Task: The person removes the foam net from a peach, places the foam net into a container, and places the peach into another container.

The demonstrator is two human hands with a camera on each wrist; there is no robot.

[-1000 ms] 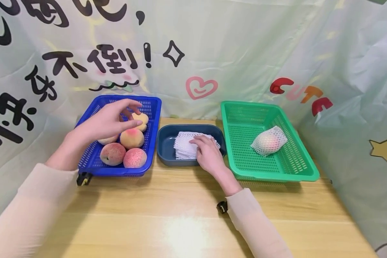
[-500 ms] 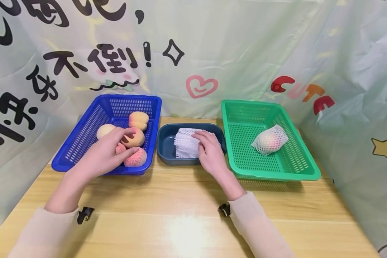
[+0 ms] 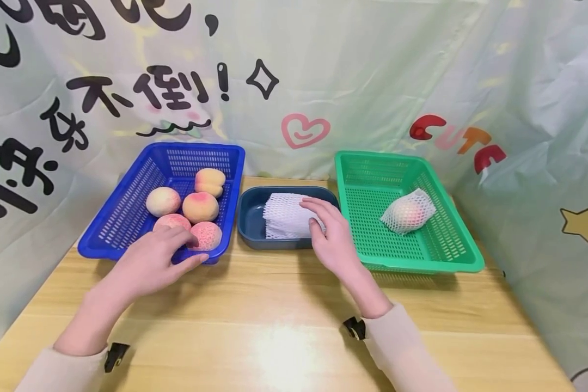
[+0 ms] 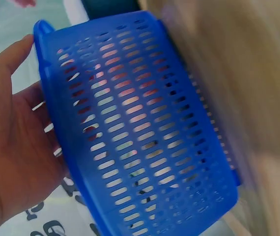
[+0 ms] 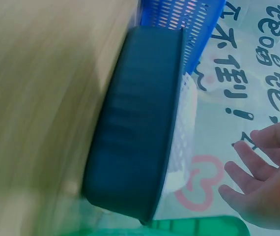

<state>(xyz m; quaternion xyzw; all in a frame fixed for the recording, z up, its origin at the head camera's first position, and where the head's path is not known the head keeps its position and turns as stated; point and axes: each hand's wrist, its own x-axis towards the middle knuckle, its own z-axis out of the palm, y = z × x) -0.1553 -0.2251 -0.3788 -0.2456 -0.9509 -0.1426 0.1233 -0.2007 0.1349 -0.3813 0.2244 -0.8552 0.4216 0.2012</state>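
Observation:
My left hand point(image 3: 154, 258) hangs over the front rim of the blue basket point(image 3: 98, 228), its fingers above the nearest peaches and its thumb by the rim. I see no fruit in its grasp. Several peaches lie in this basket, among them a pale peach point(image 3: 163, 201), an orange one point(image 3: 201, 208) and a pink one point(image 3: 207, 236). Over the right edge of the dark blue tub point(image 3: 252, 231) is my right hand point(image 3: 335, 239), fingers extended and holding nothing. White foam net sleeves point(image 3: 286, 216) lie piled in the tub; the hand partly covers them in the head view.
To the right, a green basket point(image 3: 421, 267) holds one peach in a foam net point(image 3: 409, 211). All three containers stand along the back of the wooden table point(image 3: 255, 310), close to a printed cloth backdrop point(image 3: 387, 71).
My left hand has come back toward me from above the peaches to the blue basket's front rim. Lately my right hand has drawn slightly right and nearer, off the net sleeves.

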